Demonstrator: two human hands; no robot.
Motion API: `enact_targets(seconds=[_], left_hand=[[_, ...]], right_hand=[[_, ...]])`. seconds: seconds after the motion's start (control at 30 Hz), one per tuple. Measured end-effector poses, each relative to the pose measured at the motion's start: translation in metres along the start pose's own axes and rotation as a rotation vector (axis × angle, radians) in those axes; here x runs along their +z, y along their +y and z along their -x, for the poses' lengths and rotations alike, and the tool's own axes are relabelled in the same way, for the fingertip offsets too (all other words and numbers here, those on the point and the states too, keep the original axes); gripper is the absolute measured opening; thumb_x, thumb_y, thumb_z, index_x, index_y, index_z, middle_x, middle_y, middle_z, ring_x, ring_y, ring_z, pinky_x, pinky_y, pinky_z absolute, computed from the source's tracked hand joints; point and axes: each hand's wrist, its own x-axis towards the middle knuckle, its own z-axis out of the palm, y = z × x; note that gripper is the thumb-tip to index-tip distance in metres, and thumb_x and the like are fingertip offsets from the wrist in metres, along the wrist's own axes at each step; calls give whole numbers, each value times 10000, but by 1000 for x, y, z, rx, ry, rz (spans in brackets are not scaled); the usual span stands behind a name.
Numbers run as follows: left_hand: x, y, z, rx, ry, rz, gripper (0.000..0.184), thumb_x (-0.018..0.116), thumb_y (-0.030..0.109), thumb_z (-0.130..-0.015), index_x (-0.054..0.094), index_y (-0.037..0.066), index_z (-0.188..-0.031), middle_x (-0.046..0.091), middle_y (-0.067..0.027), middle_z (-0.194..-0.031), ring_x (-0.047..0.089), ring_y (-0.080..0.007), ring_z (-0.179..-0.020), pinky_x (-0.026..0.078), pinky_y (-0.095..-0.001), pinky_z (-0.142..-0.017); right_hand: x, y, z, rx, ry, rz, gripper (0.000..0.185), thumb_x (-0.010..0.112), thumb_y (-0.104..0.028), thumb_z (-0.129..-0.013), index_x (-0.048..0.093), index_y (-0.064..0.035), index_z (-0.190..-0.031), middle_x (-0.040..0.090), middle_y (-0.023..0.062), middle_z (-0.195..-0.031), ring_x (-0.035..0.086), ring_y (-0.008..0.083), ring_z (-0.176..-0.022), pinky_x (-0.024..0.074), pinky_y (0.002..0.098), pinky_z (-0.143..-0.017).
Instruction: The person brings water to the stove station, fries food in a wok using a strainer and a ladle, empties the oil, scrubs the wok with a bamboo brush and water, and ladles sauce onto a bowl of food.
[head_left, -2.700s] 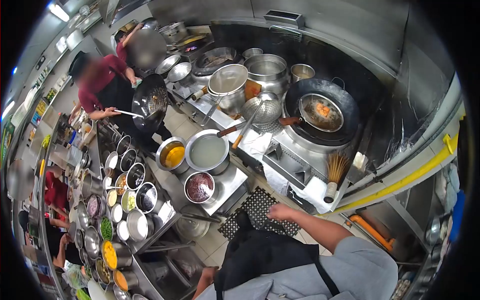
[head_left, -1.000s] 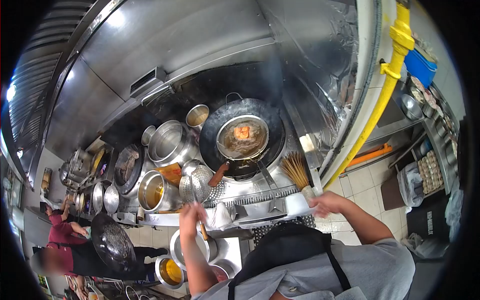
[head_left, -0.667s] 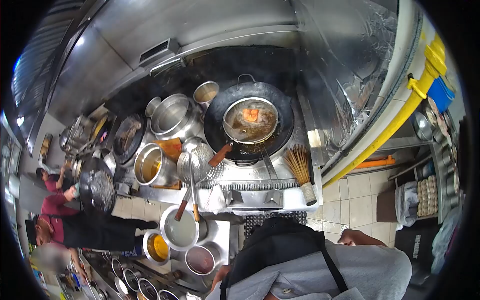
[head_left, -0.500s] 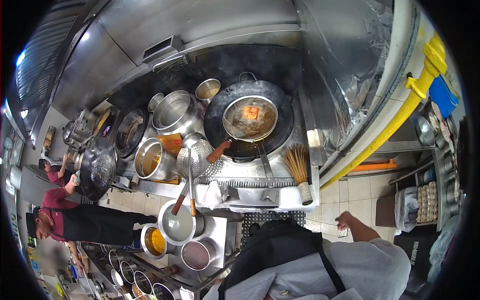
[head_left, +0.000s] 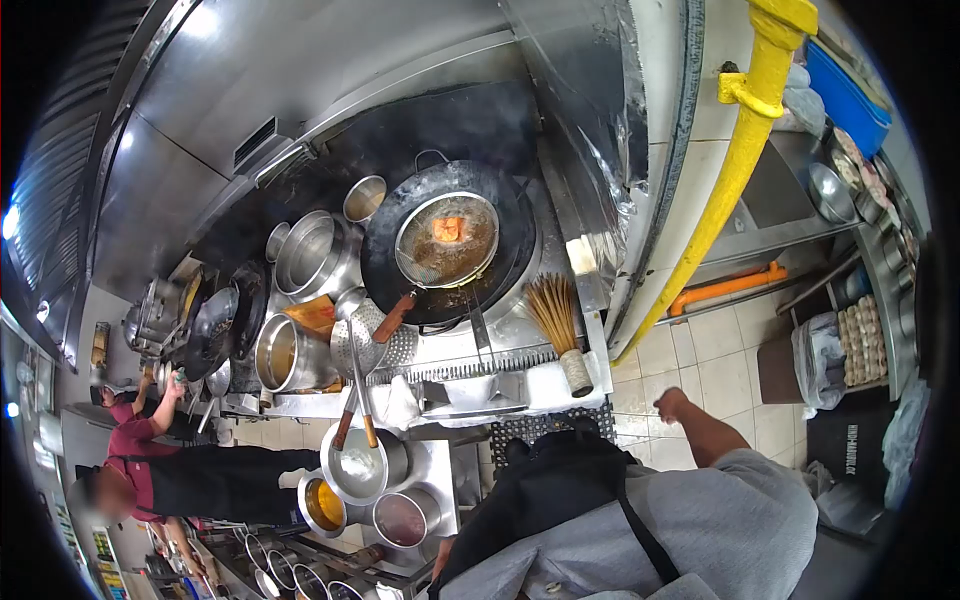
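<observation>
My right hand (head_left: 673,405) hangs in the air over the tiled floor, right of the stove. Its fingers look curled in, with nothing visible in them. My left hand is out of view; only a sliver of skin shows by the black apron. On the stove, a round mesh strainer (head_left: 419,272) with a wooden handle rests across a large dark wok (head_left: 382,255). An orange piece of food (head_left: 447,230) lies in the bubbling oil within its ring. A bamboo wok brush (head_left: 556,318) lies at the stove's right front, the nearest tool to my right hand.
Left of the wok stand metal pots (head_left: 307,255) and a perforated ladle (head_left: 372,345). A pot of cloudy liquid (head_left: 362,465) stands on a side counter (head_left: 438,468). A co-worker in a red shirt (head_left: 138,450) holds another wok (head_left: 212,325). A yellow pipe (head_left: 722,215) runs at right.
My view has turned right, and more floor and shelving show there. My right hand is still raised, its fingers more curled. The co-worker's wok has moved away and tilted.
</observation>
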Motion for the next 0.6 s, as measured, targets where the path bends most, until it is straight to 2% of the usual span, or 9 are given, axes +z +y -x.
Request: enact_targets(seconds=[0.03,0.1,0.13,0.17,0.23,0.3,0.37,0.43,0.6], left_hand=[[-7,0,-6,55,-2,-132,288,521,322,-779,606,62,-869,619,-186,-928,598,-389,-815,472,-457,-659],[-20,1,-17,234,9,-556,290,517,324,-780,605,62,-865,619,-194,-945,598,-402,-832,474,-469,-669],[-27,8,-21,337,21,-777,291,515,326,-781,605,61,-863,618,-198,-953,598,-409,-841,474,-475,-674],[-31,8,-30,416,58,-945,292,513,327,-781,604,61,-861,618,-202,-961,598,-416,-850,475,-480,-679],[-33,-9,-52,462,105,-951,246,494,291,-831,575,62,-870,636,-181,-877,627,-363,-756,494,-452,-609],[-28,5,-43,-435,-46,644,202,454,253,-887,544,77,-928,610,-125,-774,612,-266,-639,488,-401,-515],[-24,30,-23,-394,-42,642,180,464,235,-887,537,71,-905,586,-103,-723,580,-233,-574,464,-367,-471],[-19,56,-7,-353,-61,642,160,473,216,-887,530,66,-882,561,-81,-672,547,-199,-508,440,-332,-426],[-13,78,5,-218,-8,549,205,494,215,-877,551,35,-799,552,-53,-680,539,-166,-497,437,-317,-444]], right_hand=[[31,5,-9,190,-89,-403,301,633,-153,-785,596,-181,-1083,676,36,-757,621,161,-537,494,317,-475],[60,0,14,236,-48,-691,138,574,-151,-862,641,-33,-883,648,94,-674,604,181,-482,482,318,-412],[93,12,1,204,-85,-709,248,549,-167,-891,627,15,-741,618,115,-609,588,196,-450,469,335,-375],[66,-13,43,504,-46,-1093,283,546,-169,-894,606,12,-685,605,117,-583,591,195,-453,468,333,-369],[63,-20,70,490,-79,-1001,306,476,-206,-908,595,7,-723,635,133,-675,596,201,-488,478,311,-404],[78,-12,63,529,-136,-1071,270,475,-211,-919,602,-8,-793,617,124,-658,580,199,-480,457,323,-391],[77,-10,60,582,-133,-1279,143,507,-152,-904,580,-60,-822,596,93,-638,571,178,-464,475,340,-407],[71,-10,44,608,-285,-1295,210,478,-222,-930,608,-59,-949,513,78,-570,436,180,-399,323,294,-349],[14,-20,62,370,-244,-761,191,513,-206,-895,610,-57,-965,541,71,-620,466,168,-444,358,288,-398]])
